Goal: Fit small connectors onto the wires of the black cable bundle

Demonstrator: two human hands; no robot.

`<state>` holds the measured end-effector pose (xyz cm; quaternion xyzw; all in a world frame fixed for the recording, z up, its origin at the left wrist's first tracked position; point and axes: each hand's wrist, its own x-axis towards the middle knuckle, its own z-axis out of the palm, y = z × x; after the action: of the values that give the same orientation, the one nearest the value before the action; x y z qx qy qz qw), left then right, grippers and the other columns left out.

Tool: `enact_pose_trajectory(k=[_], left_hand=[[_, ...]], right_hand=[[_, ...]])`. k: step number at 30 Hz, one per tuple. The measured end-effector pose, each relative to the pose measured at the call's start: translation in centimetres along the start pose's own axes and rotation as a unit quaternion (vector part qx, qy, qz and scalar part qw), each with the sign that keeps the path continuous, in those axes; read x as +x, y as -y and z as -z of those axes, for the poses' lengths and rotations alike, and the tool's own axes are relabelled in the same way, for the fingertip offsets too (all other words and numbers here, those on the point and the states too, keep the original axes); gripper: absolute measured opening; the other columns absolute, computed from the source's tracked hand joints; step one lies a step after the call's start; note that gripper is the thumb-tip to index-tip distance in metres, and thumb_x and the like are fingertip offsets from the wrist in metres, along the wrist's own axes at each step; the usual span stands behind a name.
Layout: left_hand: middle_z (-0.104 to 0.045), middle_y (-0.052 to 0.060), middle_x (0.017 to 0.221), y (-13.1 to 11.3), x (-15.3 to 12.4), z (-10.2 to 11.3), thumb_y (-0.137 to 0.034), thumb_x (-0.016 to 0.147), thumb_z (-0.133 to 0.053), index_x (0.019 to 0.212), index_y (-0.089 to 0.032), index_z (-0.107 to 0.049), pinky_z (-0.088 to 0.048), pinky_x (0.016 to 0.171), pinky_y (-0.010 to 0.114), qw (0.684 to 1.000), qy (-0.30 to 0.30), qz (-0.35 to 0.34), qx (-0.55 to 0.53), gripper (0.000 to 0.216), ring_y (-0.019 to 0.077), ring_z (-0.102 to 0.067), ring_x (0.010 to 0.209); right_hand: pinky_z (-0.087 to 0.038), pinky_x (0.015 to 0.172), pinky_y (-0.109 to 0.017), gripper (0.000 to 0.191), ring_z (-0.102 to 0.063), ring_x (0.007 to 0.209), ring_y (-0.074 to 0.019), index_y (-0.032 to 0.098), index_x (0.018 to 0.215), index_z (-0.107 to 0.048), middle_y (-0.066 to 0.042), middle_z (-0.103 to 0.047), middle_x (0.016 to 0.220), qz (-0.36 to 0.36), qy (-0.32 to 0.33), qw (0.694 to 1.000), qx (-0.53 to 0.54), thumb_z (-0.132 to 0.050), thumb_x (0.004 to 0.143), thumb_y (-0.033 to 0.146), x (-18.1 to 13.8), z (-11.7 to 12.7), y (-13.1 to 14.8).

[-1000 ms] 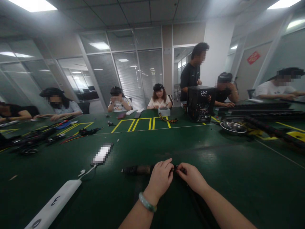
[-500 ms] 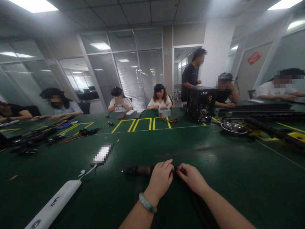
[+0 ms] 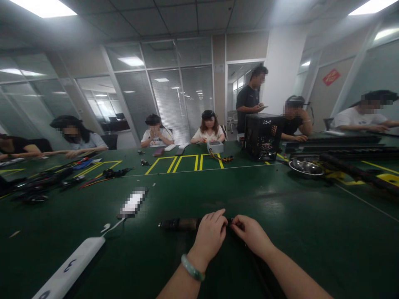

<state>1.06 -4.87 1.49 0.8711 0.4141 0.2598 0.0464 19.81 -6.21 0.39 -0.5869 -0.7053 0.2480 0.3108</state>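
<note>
A dark rod-shaped tool (image 3: 183, 224) lies crosswise on the green table, with a small shiny tip at its left end. Its exact kind is hard to make out. My left hand (image 3: 212, 230), a pale green bangle on its wrist, is closed over the tool's right part and hides it. Close beside it, my right hand (image 3: 247, 230) pinches with thumb and fingers at a small dark piece by the tool's right end. What lies between those fingertips is too small to name. A dark strip, perhaps a cable, runs below my right hand toward me.
A white power strip (image 3: 73, 265) lies at left, with a cable to a phone (image 3: 133, 202). Tools and wires (image 3: 106, 176) lie beyond. Farther off are a power supply unit (image 3: 215, 146), a black computer case (image 3: 263, 137) and a metal bowl (image 3: 307, 168). Several people sit around the table.
My hands hold nearly the same pose at the tool. The standing person across the table now has a hand raised in front, holding something flat.
</note>
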Motion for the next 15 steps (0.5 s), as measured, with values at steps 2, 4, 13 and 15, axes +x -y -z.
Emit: enact_pose_trajectory(k=[2, 4, 13, 15], left_hand=[[-0.054, 0.005, 0.131, -0.05, -0.03, 0.07, -0.011, 0.085, -0.055, 0.098, -0.023, -0.057, -0.041, 0.100, 0.047, 1.000, 0.001, 0.003, -0.005, 0.018, 0.0244, -0.052, 0.119], [-0.055, 0.005, 0.129, -0.12, -0.03, 0.18, -0.014, 0.086, -0.054, 0.098, -0.023, -0.057, -0.041, 0.100, 0.046, 1.000, 0.000, 0.005, -0.009, 0.015, 0.0241, -0.052, 0.118], [-0.055, 0.003, 0.129, -0.12, 0.05, 0.03, -0.013, 0.085, -0.056, 0.100, -0.023, -0.056, -0.042, 0.100, 0.045, 1.000, -0.006, 0.011, -0.005, 0.018, 0.0230, -0.053, 0.118], [-0.055, 0.003, 0.129, -0.14, 0.06, 0.06, -0.013, 0.085, -0.057, 0.097, -0.023, -0.057, -0.042, 0.100, 0.046, 1.000, -0.006, 0.012, -0.008, 0.015, 0.0236, -0.052, 0.118]], right_hand=[[-0.043, 0.066, -0.025, 0.012, -0.062, 0.074, -0.0164, 0.022, 0.085, -0.065, -0.001, -0.069, 0.083, 0.000, 0.003, 1.000, 0.001, -0.055, 0.086, 0.028, -0.02, 0.02, 0.02], [-0.042, 0.065, -0.024, 0.012, -0.062, 0.074, -0.0162, 0.022, 0.085, -0.065, -0.001, -0.069, 0.082, -0.003, 0.005, 1.000, 0.002, -0.055, 0.086, 0.028, -0.02, -0.05, -0.02], [-0.042, 0.065, -0.024, 0.012, -0.062, 0.073, -0.0163, 0.022, 0.085, -0.065, -0.001, -0.068, 0.081, -0.006, -0.002, 1.000, -0.001, -0.055, 0.086, 0.027, 0.02, -0.24, -0.21], [-0.042, 0.064, -0.024, 0.011, -0.062, 0.072, -0.0160, 0.022, 0.084, -0.065, 0.000, -0.068, 0.081, -0.005, 0.001, 1.000, 0.004, -0.055, 0.086, 0.027, 0.05, -0.22, -0.27]])
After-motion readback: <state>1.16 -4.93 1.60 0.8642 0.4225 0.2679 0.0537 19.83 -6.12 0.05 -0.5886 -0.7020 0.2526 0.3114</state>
